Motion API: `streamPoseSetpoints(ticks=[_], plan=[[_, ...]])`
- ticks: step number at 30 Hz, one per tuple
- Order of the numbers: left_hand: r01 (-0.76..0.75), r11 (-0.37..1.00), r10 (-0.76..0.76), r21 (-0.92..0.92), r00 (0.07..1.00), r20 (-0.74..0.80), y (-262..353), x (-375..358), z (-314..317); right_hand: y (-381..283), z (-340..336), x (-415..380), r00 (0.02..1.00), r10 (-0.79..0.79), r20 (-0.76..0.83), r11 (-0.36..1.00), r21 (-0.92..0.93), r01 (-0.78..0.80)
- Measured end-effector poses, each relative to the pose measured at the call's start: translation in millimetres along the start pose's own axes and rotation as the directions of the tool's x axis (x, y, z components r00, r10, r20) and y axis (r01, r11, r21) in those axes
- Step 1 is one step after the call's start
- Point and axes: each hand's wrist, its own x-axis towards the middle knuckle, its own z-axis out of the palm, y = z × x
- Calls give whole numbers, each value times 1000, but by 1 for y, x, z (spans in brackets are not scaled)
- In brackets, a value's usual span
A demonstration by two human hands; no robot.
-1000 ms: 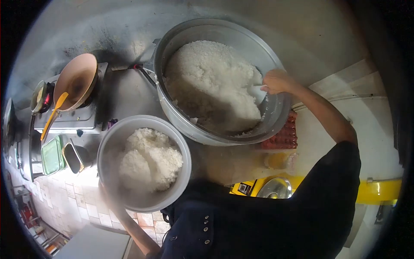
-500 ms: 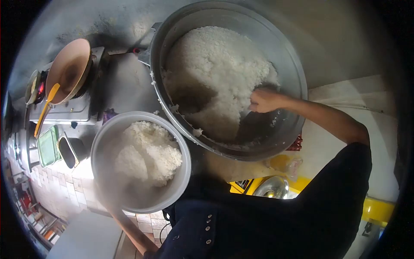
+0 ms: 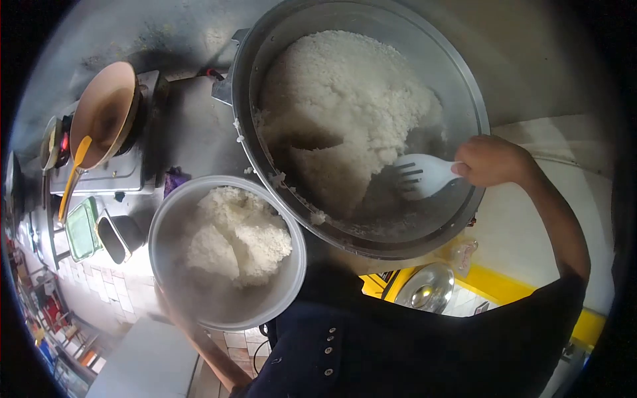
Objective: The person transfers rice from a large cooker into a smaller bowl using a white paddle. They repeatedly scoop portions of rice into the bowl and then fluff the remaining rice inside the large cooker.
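Observation:
My right hand (image 3: 491, 160) is closed round the handle of a white slotted rice spoon (image 3: 428, 178). The spoon's head is inside a large metal pot (image 3: 481, 109), low beside a big mound of cooked rice (image 3: 352, 93). Part of the pot's bottom shows around the spoon. Against the pot's near left side is a white round tub (image 3: 300, 255) with a smaller heap of rice (image 3: 239, 239) in it. My left hand (image 3: 174, 310) holds the tub from its lower left side; its fingers are mostly hidden by the tub and blurred by steam.
A stove (image 3: 149, 156) at left carries a wide pan (image 3: 106, 119) with an orange spatula (image 3: 78, 159) across it. A green tray (image 3: 82, 229) and a metal container (image 3: 123, 235) sit below. Near my body is a yellow scale (image 3: 385, 282) with a round metal pan (image 3: 424, 290).
My right hand has drawn back rightward to the pot's rim, bringing the rice spoon into clear view. The left hand still holds the tub.

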Motion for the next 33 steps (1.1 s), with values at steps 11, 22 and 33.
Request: streamPoseSetpoints(ticks=[11, 22, 33], plan=[[54, 998, -56, -34, 997, -44, -10, 7, -4, 45, 52, 84, 983, -60, 176, 934, 356, -7], [115, 993, -116, -41, 993, -16, -18, 11, -11, -37, 110, 109, 948, -256, -190, 680, 661, 316], [146, 979, -159, -142, 983, -88, -27, 9, -9, -38, 116, 179, 990, -126, 60, 566, 824, 22]])
